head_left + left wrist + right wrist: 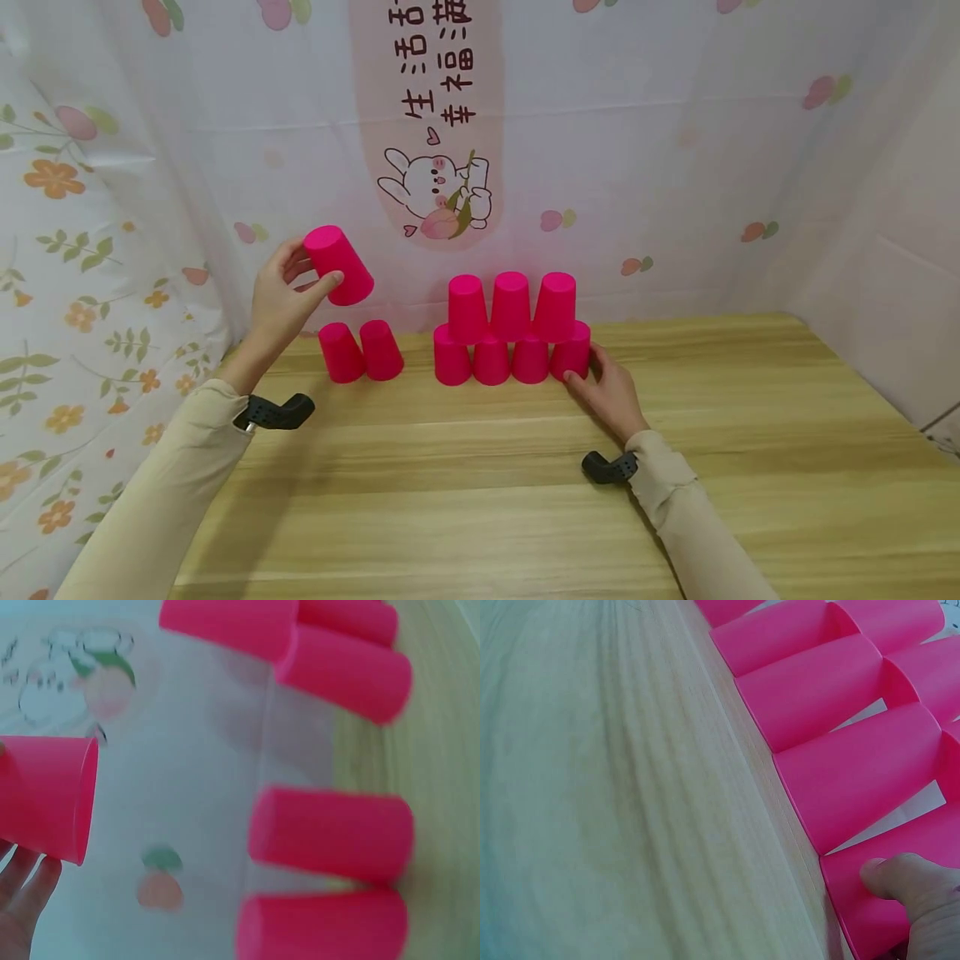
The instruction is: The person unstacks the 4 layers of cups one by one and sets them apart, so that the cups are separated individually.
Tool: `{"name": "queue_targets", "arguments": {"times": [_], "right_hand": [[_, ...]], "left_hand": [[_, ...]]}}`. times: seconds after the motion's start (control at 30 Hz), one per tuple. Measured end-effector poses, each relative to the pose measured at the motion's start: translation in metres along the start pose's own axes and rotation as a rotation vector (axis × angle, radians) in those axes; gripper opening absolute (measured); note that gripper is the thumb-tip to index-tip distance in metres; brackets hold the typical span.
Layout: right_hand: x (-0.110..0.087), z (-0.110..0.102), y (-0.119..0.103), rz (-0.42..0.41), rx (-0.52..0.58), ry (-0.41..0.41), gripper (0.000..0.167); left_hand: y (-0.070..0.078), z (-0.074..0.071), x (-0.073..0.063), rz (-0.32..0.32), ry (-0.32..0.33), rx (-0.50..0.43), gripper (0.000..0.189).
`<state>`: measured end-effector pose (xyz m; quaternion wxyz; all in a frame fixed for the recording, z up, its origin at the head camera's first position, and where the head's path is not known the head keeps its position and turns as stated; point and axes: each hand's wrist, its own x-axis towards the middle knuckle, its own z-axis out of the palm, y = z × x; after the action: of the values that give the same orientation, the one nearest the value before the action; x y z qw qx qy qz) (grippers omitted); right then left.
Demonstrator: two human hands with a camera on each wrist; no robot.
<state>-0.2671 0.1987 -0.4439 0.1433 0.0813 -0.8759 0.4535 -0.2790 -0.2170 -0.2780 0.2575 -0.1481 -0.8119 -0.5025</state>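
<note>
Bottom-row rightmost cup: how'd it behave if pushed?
Likely slides, not tips: this cup stands wide end down. May topple the upper cup partly resting on it. Probably light: the cup in the left hand looks thin-edged.

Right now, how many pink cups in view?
10: one cup in the left hand, a pair left of the stack, four in its bottom row, three in its top row. Any nested inside would be hidden.

Plain beige sleeves (168, 479) end behind the left hand (277, 292) and right hand (613, 395); just behind each sits a bent black camera (285, 412) with small holes.
</note>
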Motion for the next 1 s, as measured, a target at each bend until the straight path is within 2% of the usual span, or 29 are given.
{"name": "queue_targets", "arguments": {"times": [0.13,0.37,0.53,0.63,0.77,1.0], "right_hand": [[0.0,-0.002,0.001,-0.005,-0.022,0.002,0.063],[0.0,-0.001,0.002,-0.001,-0.016,0.003,0.062],[0.0,0.0,0.001,0.002,-0.002,-0.002,0.062],[0.0,0.0,0.001,0.005,-0.004,-0.004,0.062],[0.0,0.0,0.002,0.001,-0.012,-0.007,0.063],[-0.001,0.0,0.002,-0.004,-0.008,0.004,0.062]], "left_hand": [[-0.017,-0.013,-0.011,-0.064,0.052,0.035,0.051],[-0.04,-0.032,-0.03,-0.249,0.145,0.18,0.063],[-0.059,-0.04,-0.04,-0.306,0.185,0.244,0.058],[-0.068,-0.041,-0.046,-0.337,0.164,0.254,0.057],[-0.078,-0.039,-0.053,-0.38,0.103,0.265,0.058],[-0.089,-0.032,-0.059,-0.397,-0.037,0.25,0.064]]}}
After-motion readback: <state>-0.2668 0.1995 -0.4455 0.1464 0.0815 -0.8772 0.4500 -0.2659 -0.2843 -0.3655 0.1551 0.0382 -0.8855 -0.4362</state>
